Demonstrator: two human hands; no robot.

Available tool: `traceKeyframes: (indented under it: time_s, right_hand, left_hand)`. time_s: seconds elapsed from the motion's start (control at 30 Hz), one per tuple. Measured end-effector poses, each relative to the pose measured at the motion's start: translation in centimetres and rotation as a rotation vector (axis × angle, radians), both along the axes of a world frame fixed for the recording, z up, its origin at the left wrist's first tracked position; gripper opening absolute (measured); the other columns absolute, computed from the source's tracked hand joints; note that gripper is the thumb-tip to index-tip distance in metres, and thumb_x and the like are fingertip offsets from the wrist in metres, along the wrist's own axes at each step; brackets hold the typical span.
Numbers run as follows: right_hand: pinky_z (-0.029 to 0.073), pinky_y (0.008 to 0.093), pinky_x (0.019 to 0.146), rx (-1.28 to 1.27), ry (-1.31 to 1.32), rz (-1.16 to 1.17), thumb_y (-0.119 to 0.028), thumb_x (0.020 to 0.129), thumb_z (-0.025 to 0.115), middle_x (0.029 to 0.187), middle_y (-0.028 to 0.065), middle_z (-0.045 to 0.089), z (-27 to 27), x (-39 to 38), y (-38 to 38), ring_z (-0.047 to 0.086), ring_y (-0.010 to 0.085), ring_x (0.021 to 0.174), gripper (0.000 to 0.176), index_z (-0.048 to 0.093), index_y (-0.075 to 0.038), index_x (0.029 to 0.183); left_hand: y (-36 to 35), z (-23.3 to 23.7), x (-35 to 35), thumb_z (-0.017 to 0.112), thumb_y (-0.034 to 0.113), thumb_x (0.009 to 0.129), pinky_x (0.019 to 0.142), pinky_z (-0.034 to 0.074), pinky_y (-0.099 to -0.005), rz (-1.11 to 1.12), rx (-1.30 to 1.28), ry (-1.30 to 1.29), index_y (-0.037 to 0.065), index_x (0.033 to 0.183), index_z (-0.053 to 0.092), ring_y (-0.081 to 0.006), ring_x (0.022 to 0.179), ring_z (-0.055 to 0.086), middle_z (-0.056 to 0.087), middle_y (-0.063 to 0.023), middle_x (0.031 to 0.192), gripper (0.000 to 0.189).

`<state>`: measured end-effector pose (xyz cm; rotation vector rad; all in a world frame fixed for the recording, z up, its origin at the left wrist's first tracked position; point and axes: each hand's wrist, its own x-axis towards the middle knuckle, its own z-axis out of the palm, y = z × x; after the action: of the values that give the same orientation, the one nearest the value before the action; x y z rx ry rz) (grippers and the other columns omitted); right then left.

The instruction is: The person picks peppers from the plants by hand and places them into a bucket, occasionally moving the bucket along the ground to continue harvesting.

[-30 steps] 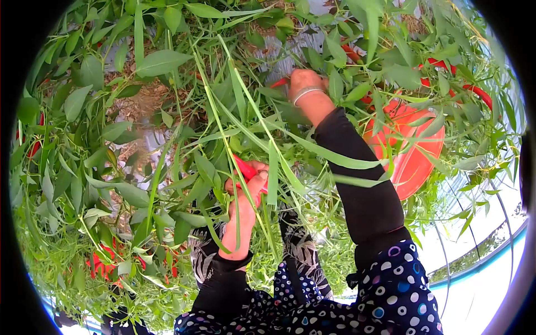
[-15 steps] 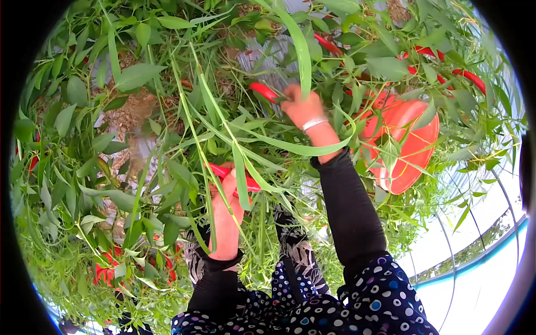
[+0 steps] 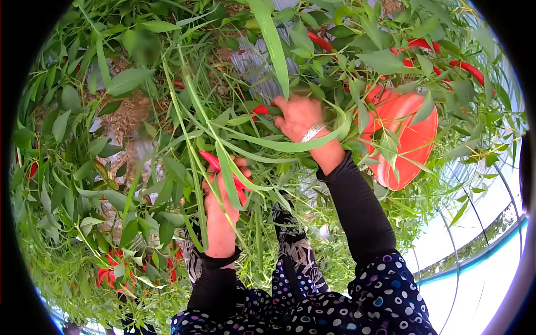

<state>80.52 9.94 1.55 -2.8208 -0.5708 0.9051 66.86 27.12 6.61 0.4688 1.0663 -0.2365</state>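
Observation:
My left hand (image 3: pixel 219 201) is closed around red chili peppers (image 3: pixel 210 160), whose ends stick out past the fingers; long green blades partly cover them. Up and to the right, my right hand (image 3: pixel 300 118), with a silvery band at the wrist, is pinched at the stem end of another red chili pepper (image 3: pixel 260 110). That pepper points left, and leaves partly hide it. Its fingertips are slightly blurred.
A red plastic bucket (image 3: pixel 420 146) lies tilted among the plants to the right. More red chilies (image 3: pixel 468 71) hang at the upper right. Tall grass blades (image 3: pixel 273 47) cross in front of the hands. Red peppers (image 3: pixel 106 274) show at the lower left.
My right hand has moved slightly down and left, and the pepper at its fingers has dropped lower in view. My left hand has shifted a little left, still around its peppers.

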Motion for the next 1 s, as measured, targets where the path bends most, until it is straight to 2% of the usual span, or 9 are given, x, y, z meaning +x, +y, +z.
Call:
traceKeyframes:
  time_s: [0.23, 0.3, 0.47, 0.53, 0.63, 0.73, 0.87, 0.93, 1.0]
  right_hand:
    - [0.039, 0.0441, 0.072, -0.078, 0.17, -0.016, -0.014, 0.064, 0.065, 0.086, 0.0084, 0.056, 0.7, 0.6, 0.0, 0.054, 0.0292, 0.086, 0.029, 0.058, -0.014, 0.092]
    - [0.036, 0.0579, 0.08, 0.093, 0.085, -0.12, -0.007, 0.064, 0.061, 0.102, 0.0103, 0.053, 0.9, 0.0, -0.1, 0.047, 0.0303, 0.102, 0.024, 0.058, -0.011, 0.088]
    - [0.034, 0.0593, 0.083, 0.267, -0.149, -0.082, -0.01, 0.059, 0.065, 0.113, 0.0043, 0.05, 3.4, -1.9, 0.4, 0.038, 0.029, 0.114, 0.027, 0.058, -0.011, 0.085]
    - [0.038, 0.0467, 0.079, 0.325, -0.314, -0.061, -0.007, 0.053, 0.064, 0.106, 0.0052, 0.052, 5.0, -2.3, 0.8, 0.046, 0.0297, 0.105, 0.025, 0.058, -0.01, 0.078]
    - [0.033, 0.0511, 0.087, 0.291, -0.158, -0.089, -0.007, 0.053, 0.069, 0.105, 0.0029, 0.053, 7.9, -4.2, 2.9, 0.042, 0.0292, 0.112, 0.033, 0.057, -0.01, 0.084]
    - [0.031, 0.0506, 0.091, 0.32, -0.177, -0.145, -0.008, 0.051, 0.07, 0.105, 0.0033, 0.054, 8.1, -4.8, 2.8, 0.043, 0.0305, 0.112, 0.038, 0.058, -0.011, 0.087]
    - [0.036, 0.0462, 0.089, 0.39, -0.091, -0.12, -0.005, 0.057, 0.067, 0.105, 0.0068, 0.054, 8.6, -5.6, 2.2, 0.045, 0.0317, 0.109, 0.034, 0.058, -0.009, 0.089]
    - [0.04, 0.0438, 0.087, 0.551, 0.067, -0.157, -0.007, 0.064, 0.061, 0.108, 0.0108, 0.051, 10.4, -5.4, 1.7, 0.047, 0.0322, 0.105, 0.024, 0.057, -0.006, 0.088]
    - [0.045, 0.0369, 0.079, 0.792, 0.072, -0.401, 0.002, 0.066, 0.061, 0.097, 0.0135, 0.056, 14.0, -4.7, -0.2, 0.054, 0.0324, 0.091, 0.026, 0.057, -0.003, 0.092]
  left_hand:
    - [-0.2, -0.4, 0.1, 0.058, 0.019, 0.081, 0.061, 0.05, -0.0302, 0.009, -0.044, -0.086, 0.006, 0.099, 0.053, -0.0191, 0.076, 0.058, 0.059, -0.0102, 0.088, 0.023]
    - [0.0, -0.4, 0.1, 0.059, 0.019, 0.081, 0.063, 0.05, -0.0296, 0.002, -0.058, -0.096, 0.007, 0.102, 0.051, -0.0192, 0.076, 0.057, 0.058, -0.0099, 0.091, 0.026]
    - [-0.7, 0.2, 0.6, 0.063, 0.015, 0.075, 0.07, 0.049, -0.0307, -0.002, 0.043, -0.094, 0.005, 0.113, 0.045, -0.0192, 0.083, 0.057, 0.057, -0.0106, 0.098, 0.043]
    - [-1.1, 0.6, 0.9, 0.066, 0.011, 0.071, 0.074, 0.049, -0.0307, 0.009, 0.048, -0.099, 0.004, 0.117, 0.044, -0.0193, 0.088, 0.057, 0.056, -0.0116, 0.102, 0.051]
    - [-1.3, 1.0, 1.2, 0.065, 0.02, 0.075, 0.077, 0.049, -0.0342, -0.136, 0.092, -0.278, 0.005, 0.121, 0.04, -0.0207, 0.089, 0.055, 0.055, -0.011, 0.1, 0.054]
    - [-1.5, 0.8, 0.8, 0.066, 0.023, 0.074, 0.079, 0.048, -0.0365, -0.143, 0.12, -0.206, 0.004, 0.117, 0.042, -0.0215, 0.093, 0.054, 0.054, -0.0112, 0.104, 0.053]
    - [-1.5, 1.2, 1.3, 0.057, 0.025, 0.082, 0.08, 0.047, -0.0409, 0.004, -0.015, -0.235, 0.004, 0.109, 0.046, -0.024, 0.095, 0.053, 0.053, -0.0119, 0.104, 0.036]
    - [-0.9, 0.1, 0.9, 0.056, 0.029, 0.08, 0.084, 0.043, -0.0395, 0.078, -0.136, -0.324, 0.007, 0.113, 0.048, -0.0243, 0.096, 0.052, 0.054, -0.0108, 0.104, 0.041]
    - [0.4, 1.1, 1.6, 0.055, 0.034, 0.08, 0.08, 0.042, -0.0383, 0.171, -0.141, -0.312, 0.011, 0.107, 0.05, -0.0203, 0.086, 0.05, 0.053, -0.0062, 0.096, 0.036]
